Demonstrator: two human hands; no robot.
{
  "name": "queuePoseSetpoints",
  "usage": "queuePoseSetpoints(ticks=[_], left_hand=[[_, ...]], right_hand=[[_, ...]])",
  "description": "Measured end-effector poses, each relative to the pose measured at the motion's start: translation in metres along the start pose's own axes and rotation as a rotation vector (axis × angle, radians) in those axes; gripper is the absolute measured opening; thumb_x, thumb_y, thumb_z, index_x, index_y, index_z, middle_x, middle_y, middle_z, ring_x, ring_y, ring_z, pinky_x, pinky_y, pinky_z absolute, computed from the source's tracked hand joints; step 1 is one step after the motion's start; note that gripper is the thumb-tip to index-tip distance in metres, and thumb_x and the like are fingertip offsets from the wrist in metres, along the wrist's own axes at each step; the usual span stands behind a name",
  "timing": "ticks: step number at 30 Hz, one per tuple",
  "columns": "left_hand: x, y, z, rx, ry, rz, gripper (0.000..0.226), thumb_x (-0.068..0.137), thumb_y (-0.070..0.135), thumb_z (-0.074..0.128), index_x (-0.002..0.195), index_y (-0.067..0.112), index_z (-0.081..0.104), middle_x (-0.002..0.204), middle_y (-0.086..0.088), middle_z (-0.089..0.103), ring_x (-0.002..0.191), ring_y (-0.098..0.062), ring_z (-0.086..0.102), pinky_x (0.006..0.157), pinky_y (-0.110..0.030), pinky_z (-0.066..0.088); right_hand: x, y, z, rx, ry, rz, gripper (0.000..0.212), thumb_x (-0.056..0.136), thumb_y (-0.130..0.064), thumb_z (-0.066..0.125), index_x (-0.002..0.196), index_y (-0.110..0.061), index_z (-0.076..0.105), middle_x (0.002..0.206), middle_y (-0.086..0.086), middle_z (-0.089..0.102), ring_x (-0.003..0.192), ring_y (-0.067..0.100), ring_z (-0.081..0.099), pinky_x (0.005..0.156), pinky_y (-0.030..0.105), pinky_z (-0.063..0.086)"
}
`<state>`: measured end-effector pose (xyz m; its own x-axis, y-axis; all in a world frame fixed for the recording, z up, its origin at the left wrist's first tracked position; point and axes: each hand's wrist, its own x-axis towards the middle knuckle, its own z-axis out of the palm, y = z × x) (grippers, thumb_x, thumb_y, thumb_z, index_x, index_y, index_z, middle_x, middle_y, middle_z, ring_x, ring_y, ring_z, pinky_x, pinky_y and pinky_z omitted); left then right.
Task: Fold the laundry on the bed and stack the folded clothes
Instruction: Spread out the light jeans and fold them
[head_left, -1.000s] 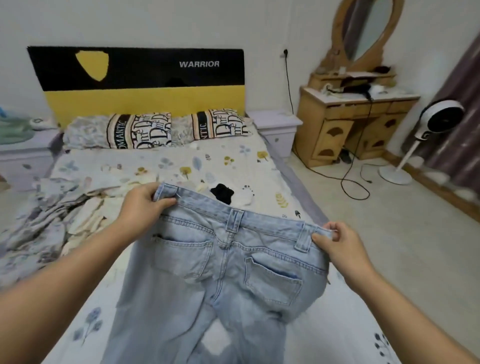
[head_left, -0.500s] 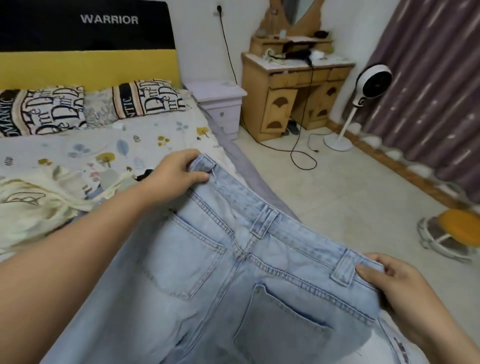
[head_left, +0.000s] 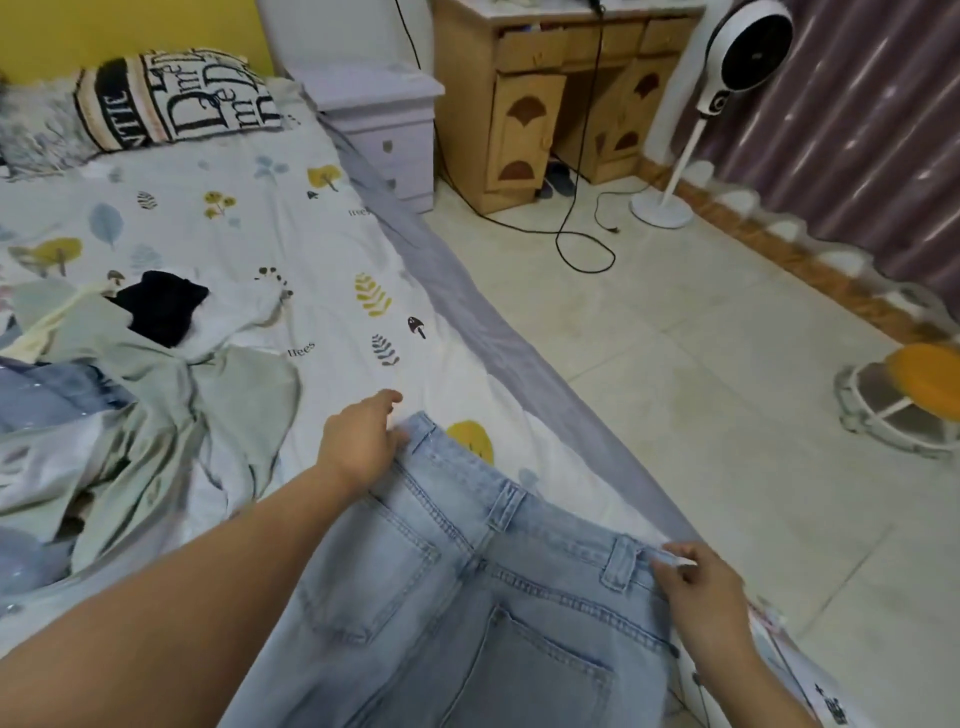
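Closest, at 6 o'clock, the jeans (head_left: 467, 613) lie back side up on the bed (head_left: 311, 234), near its R edge. The legs run off the bottom of the view, so the lower part is cut off. The right hand (head_left: 701, 587) at 5 o'clock pinches the R end of the waistband, fingers curled round it. The left hand (head_left: 358, 441), near the middle, rests at the L end of the waistband w/ one finger sticking out flat on the sheet; the thumb is hidden, so can't tell if it grips.

At 9 o'clock a pile of clothes (head_left: 130, 415) sits crumpled, pale green and blue bits all mixed, hard to tell apart, cut off at the L edge. A black cloth (head_left: 161, 306) lies at its far side.

At 11 o'clock a pillow (head_left: 176, 93) w/ big letters, partly cut off. At 12 a nightstand (head_left: 384, 119), then a wooden desk (head_left: 561, 93), top cut off. At 1 o'clock a white fan (head_left: 727, 78) stands by the curtain (head_left: 883, 130). At 3 o'clock a stool (head_left: 909, 400) w/ an orange seat, cut by the R edge.
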<state>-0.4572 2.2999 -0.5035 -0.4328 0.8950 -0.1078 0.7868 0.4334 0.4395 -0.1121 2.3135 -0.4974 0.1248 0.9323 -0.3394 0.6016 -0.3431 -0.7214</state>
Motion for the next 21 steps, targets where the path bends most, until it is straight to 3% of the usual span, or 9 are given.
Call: queuePoseSetpoints(ticks=[2, 6, 8, 11, 14, 17, 19, 21], left_hand=[[-0.001, -0.015, 0.019, 0.110, -0.038, -0.114, 0.054, 0.089, 0.035, 0.059, 0.133, 0.010, 0.040, 0.128, -0.014, 0.052, 0.118, -0.033, 0.048, 0.090, -0.041, 0.039], [-0.015, -0.062, 0.043, 0.234, -0.232, -0.392, 0.054, 0.090, 0.050, 0.051, 0.119, 0.007, 0.042, 0.124, -0.017, 0.051, 0.116, -0.035, 0.048, 0.094, -0.042, 0.039], [-0.020, -0.075, 0.047, 0.202, -0.241, -0.357, 0.035, 0.092, 0.043, 0.050, 0.099, 0.009, 0.050, 0.117, -0.018, 0.056, 0.111, -0.033, 0.053, 0.088, -0.038, 0.040], [-0.018, -0.075, 0.041, 0.070, -0.057, -0.219, 0.022, 0.090, 0.017, 0.056, 0.071, 0.011, 0.047, 0.097, -0.024, 0.064, 0.095, -0.038, 0.059, 0.071, -0.038, 0.038], [-0.006, -0.053, 0.025, -0.049, 0.191, -0.047, 0.015, 0.089, 0.014, 0.058, 0.079, 0.003, 0.056, 0.083, -0.026, 0.064, 0.082, -0.042, 0.060, 0.067, -0.042, 0.042], [0.016, -0.020, 0.015, -0.123, 0.356, 0.051, 0.021, 0.088, 0.024, 0.050, 0.073, 0.009, 0.052, 0.078, -0.021, 0.062, 0.076, -0.037, 0.057, 0.063, -0.037, 0.035], [0.032, 0.000, 0.020, -0.118, 0.355, 0.072, 0.018, 0.092, 0.023, 0.050, 0.083, 0.009, 0.057, 0.087, -0.019, 0.064, 0.084, -0.036, 0.057, 0.066, -0.036, 0.033], [0.040, 0.008, 0.036, 0.069, 0.195, 0.041, 0.029, 0.096, 0.026, 0.047, 0.118, 0.009, 0.055, 0.109, -0.019, 0.061, 0.101, -0.038, 0.055, 0.078, -0.039, 0.037]], right_hand=[[0.010, 0.007, 0.012, -0.107, -0.070, 0.017, 0.011, 0.092, -0.022, 0.056, 0.093, -0.013, 0.051, 0.087, 0.008, 0.059, 0.072, 0.017, 0.051, 0.059, 0.030, 0.034], [0.014, 0.014, 0.030, -0.168, -0.177, 0.056, 0.035, 0.088, -0.030, 0.063, 0.106, -0.020, 0.035, 0.094, 0.001, 0.049, 0.083, 0.020, 0.049, 0.073, 0.029, 0.036], [0.013, 0.017, 0.036, -0.184, -0.179, 0.039, 0.037, 0.086, -0.020, 0.066, 0.107, -0.018, 0.036, 0.093, 0.001, 0.051, 0.078, 0.017, 0.048, 0.069, 0.028, 0.035], [0.011, 0.019, 0.036, -0.157, -0.107, 0.001, 0.027, 0.082, -0.004, 0.067, 0.096, -0.012, 0.045, 0.080, 0.004, 0.059, 0.064, 0.014, 0.051, 0.053, 0.027, 0.031], [0.013, 0.016, 0.020, -0.057, 0.129, -0.079, 0.028, 0.078, -0.003, 0.070, 0.086, -0.014, 0.046, 0.069, -0.003, 0.053, 0.060, 0.013, 0.048, 0.052, 0.030, 0.030], [0.024, 0.013, 0.004, 0.021, 0.356, -0.083, 0.032, 0.079, -0.009, 0.071, 0.096, -0.019, 0.046, 0.075, -0.001, 0.051, 0.066, 0.020, 0.045, 0.063, 0.029, 0.028], [0.035, 0.017, 0.003, 0.005, 0.353, -0.043, 0.037, 0.083, -0.008, 0.068, 0.113, -0.013, 0.046, 0.081, 0.002, 0.050, 0.075, 0.023, 0.047, 0.065, 0.028, 0.027], [0.043, 0.020, 0.008, -0.100, 0.226, 0.017, 0.057, 0.085, -0.007, 0.066, 0.133, -0.006, 0.036, 0.097, 0.013, 0.055, 0.093, 0.035, 0.053, 0.075, 0.035, 0.038]])
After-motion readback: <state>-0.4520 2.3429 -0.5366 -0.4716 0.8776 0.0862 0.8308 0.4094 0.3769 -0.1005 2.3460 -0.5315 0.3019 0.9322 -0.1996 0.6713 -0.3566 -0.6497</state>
